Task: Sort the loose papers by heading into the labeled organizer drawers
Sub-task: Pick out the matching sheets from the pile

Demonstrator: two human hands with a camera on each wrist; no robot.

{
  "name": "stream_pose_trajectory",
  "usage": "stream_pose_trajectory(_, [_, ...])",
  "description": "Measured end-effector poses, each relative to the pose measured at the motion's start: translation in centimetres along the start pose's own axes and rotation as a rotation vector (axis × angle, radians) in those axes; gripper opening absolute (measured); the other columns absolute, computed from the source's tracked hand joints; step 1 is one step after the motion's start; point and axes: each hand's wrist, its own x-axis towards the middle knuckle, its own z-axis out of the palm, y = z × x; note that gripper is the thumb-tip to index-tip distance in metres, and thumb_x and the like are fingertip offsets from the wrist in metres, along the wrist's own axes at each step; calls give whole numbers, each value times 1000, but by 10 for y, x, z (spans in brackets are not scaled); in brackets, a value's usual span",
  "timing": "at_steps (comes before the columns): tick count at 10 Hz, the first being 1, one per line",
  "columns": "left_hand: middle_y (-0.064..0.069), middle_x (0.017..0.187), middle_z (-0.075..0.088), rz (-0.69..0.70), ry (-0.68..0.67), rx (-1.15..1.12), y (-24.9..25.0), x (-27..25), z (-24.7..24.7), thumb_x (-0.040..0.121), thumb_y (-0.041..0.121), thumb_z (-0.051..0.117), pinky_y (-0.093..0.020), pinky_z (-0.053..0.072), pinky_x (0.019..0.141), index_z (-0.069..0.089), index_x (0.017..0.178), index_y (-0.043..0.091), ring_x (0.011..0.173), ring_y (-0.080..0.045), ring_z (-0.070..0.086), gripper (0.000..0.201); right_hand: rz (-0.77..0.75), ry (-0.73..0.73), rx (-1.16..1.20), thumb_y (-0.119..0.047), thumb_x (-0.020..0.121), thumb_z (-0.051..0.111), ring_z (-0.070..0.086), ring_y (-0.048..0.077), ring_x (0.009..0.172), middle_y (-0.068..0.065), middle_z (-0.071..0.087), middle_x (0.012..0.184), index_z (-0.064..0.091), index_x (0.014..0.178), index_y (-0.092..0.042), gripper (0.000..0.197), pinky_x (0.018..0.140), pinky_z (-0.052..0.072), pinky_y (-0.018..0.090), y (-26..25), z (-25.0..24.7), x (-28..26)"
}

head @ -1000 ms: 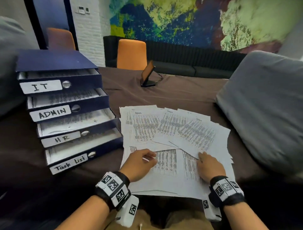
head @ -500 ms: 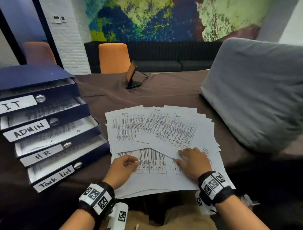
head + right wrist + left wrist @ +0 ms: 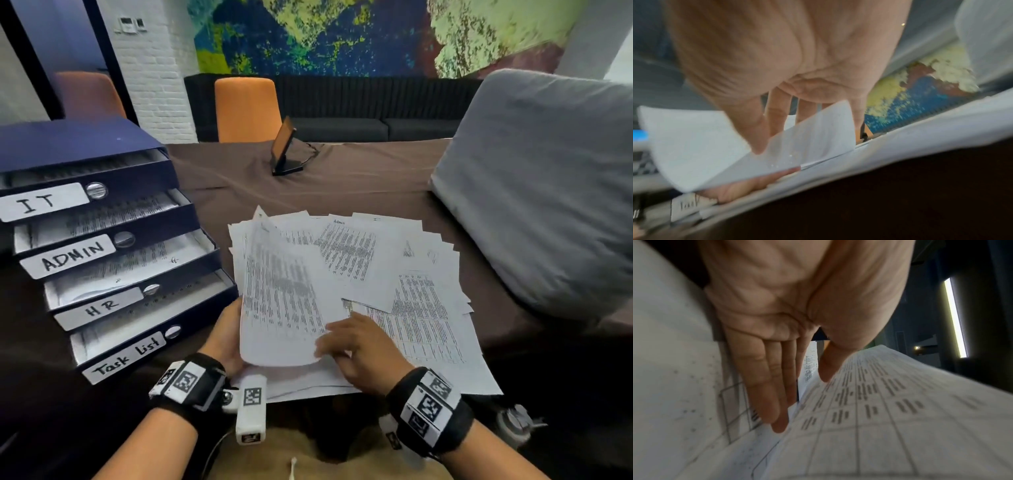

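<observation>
My left hand (image 3: 224,337) pinched the lifted sheet (image 3: 279,294), its long axis pointing away from the fingers, the organizer drawers (image 3: 113,270) just left of them, nearer than my relaxed right hand (image 3: 356,349).

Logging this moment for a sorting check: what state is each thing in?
IT drawer: open, papers inside.
ADMIN drawer: open, papers inside.
HR drawer: open, papers inside.
Task list drawer: open.
Lifted sheet: raised, curling.
Paper pile: spread out.
Left hand: holds lifted sheet.
Right hand: open on pile.
</observation>
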Motion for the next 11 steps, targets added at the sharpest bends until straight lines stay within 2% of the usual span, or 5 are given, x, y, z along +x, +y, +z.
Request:
stream_pose_trajectory(1, [-24,122,67,-49,88,70,-1,1,-8,99,33,55,-52,50,100,64,120,0,108,-39,66,40,210,-193,239,-37,76,66,59,-4,113,-21,72,108,77,85,-34,14,108,30,19,-10,-5,2])
stream_pose_trajectory(3, [-20,125,66,-41,116,-204,12,0,-15,54,94,62,-67,45,100,59,127,8,117,-44,62,113,497,-334,296,-79,62,61,58,-3,116,-20,71,114,78,92,-40,52,107,41,35,1,-11,15])
stream_pose_trajectory(5, [-21,118,70,35,305,339,3,2,-8,97,2,59,-50,54,97,63,123,-2,105,-36,68,26,709,50,117,-58,84,65,68,16,81,-7,71,78,70,78,-18,40,80,56,34,27,-25,40])
stream_pose_trajectory(7, [-24,116,69,11,319,333,0,4,-8,97,-4,55,-50,52,96,63,117,-4,109,-39,67,21,1275,173,103,-54,71,81,60,35,116,14,59,131,47,135,-5,88,88,49,38,92,-49,68])
stream_pose_trajectory(11, [-16,117,71,36,312,334,-3,2,-8,98,1,57,-48,54,97,63,125,-1,105,-33,69,28,1286,232,319,-18,86,68,60,30,118,13,62,128,62,110,-14,25,76,46,32,98,-34,65])
